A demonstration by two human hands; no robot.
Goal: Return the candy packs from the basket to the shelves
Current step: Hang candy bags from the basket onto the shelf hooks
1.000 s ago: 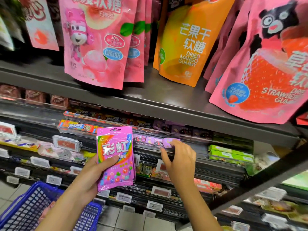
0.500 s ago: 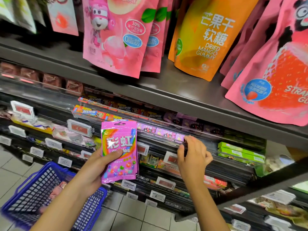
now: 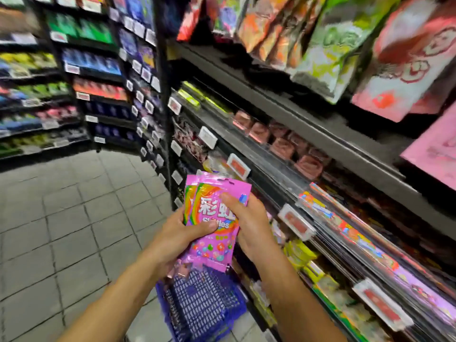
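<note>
Shelves fill the whole right side of the frame, running from upper centre down to the lower right corner, blurred large snack bags standing along the top tier and rows of small candy behind white and red price tags on the tiers below. More shelving crosses the upper left of the frame, stocked in green, blue and orange. Grey floor tiles spread over the left and lower left. Down at bottom centre sits the blue basket, mesh walls showing, something pinkish just visible inside near its top edge, too blurred to name. Right above it, centre frame, are the candy packs, pink with a rainbow band and white lettering, two of them by the look of it, one fanned out behind the other at the left edge, held upright in front of the shelves and not touching them. Left hand grips the packs from the left, thumb pressed across the front. Right hand clasps them from the right, fingers curled over the front face
</note>
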